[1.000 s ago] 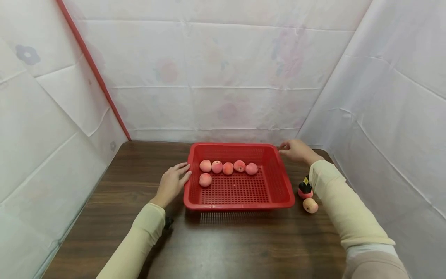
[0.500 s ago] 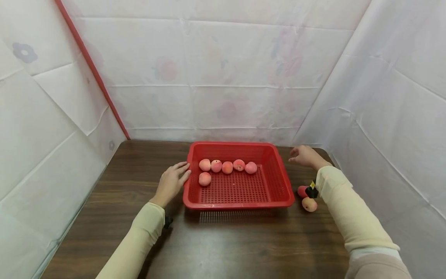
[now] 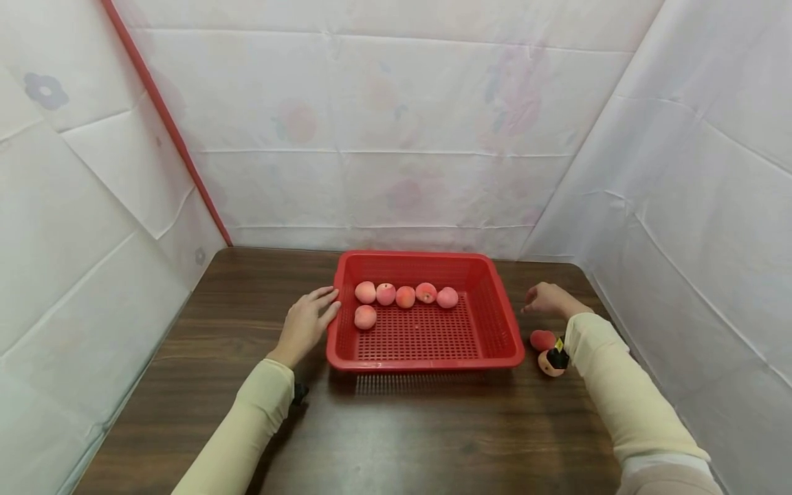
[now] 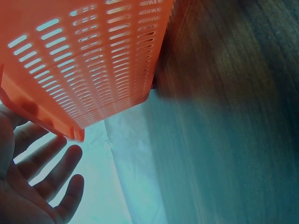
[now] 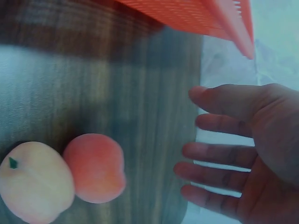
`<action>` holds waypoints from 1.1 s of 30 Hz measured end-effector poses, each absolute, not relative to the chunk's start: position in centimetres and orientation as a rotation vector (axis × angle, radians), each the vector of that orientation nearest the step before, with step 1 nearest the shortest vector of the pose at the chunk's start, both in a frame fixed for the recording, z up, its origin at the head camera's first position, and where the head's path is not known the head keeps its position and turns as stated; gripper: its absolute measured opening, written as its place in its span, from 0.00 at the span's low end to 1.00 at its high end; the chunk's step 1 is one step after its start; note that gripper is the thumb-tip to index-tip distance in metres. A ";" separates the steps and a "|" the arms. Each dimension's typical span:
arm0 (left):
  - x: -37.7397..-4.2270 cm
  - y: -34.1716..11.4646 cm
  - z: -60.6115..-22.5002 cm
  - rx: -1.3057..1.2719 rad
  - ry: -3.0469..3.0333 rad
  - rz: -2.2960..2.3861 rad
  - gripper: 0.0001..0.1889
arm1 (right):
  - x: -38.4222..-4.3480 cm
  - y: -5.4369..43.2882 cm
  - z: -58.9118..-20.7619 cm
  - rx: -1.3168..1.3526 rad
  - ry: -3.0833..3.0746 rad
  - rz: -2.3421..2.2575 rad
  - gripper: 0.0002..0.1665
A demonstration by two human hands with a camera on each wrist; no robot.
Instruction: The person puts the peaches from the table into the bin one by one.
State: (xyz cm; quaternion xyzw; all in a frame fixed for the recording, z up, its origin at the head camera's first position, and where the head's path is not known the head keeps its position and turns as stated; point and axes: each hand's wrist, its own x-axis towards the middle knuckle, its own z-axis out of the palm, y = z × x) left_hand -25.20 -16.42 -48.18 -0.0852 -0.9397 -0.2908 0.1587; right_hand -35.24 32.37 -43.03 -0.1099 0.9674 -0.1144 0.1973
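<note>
A red plastic basket (image 3: 425, 366) stands mid-table with several peaches inside: a row along its back and one peach (image 3: 365, 317) in front at the left. My left hand (image 3: 307, 321) touches the basket's left rim with fingers extended; the left wrist view shows its fingers (image 4: 49, 158) spread at the rim. To the right of the basket, my right hand (image 3: 549, 300) hovers with nothing in it, its fingers (image 5: 215, 172) apart and relaxed. Nearest to it on the table lies a reddish peach (image 5: 95, 168), touching a paler yellowish peach (image 5: 37, 182).
The basket rests on a dark wood-grain table (image 3: 396, 440). White floral sheeting (image 3: 433, 137) encloses the back and both sides, with a red strip (image 3: 167, 124) down the left corner. A black wrist device (image 3: 557, 357) overlaps the paler peach in the head view.
My right hand has left the basket's right rim and moved right and toward me, nearer the two loose peaches. My left hand stays at the left rim.
</note>
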 end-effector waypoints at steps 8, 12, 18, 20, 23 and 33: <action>-25.2 -16.4 -48.3 -0.239 -2.685 -0.860 0.21 | -34.3 32.8 -44.5 -0.276 2.654 -0.256 0.17; -25.3 -16.4 -48.4 -0.245 -2.676 -0.858 0.21 | -33.8 33.1 -45.0 -0.237 2.624 -0.203 0.16; -25.4 -16.5 -48.3 -0.256 -2.667 -0.854 0.21 | -33.3 33.4 -45.8 -0.135 2.592 -0.255 0.14; -25.4 -16.5 -48.4 -0.257 -2.670 -0.849 0.21 | -33.2 33.5 -46.1 -0.122 2.581 -0.277 0.13; -25.4 -16.5 -48.4 -0.256 -2.672 -0.847 0.21 | -33.1 33.5 -46.3 -0.109 2.567 -0.291 0.12; -25.4 -16.5 -48.5 -0.248 -2.675 -0.853 0.21 | -33.1 33.6 -46.7 -0.130 2.583 -0.254 0.10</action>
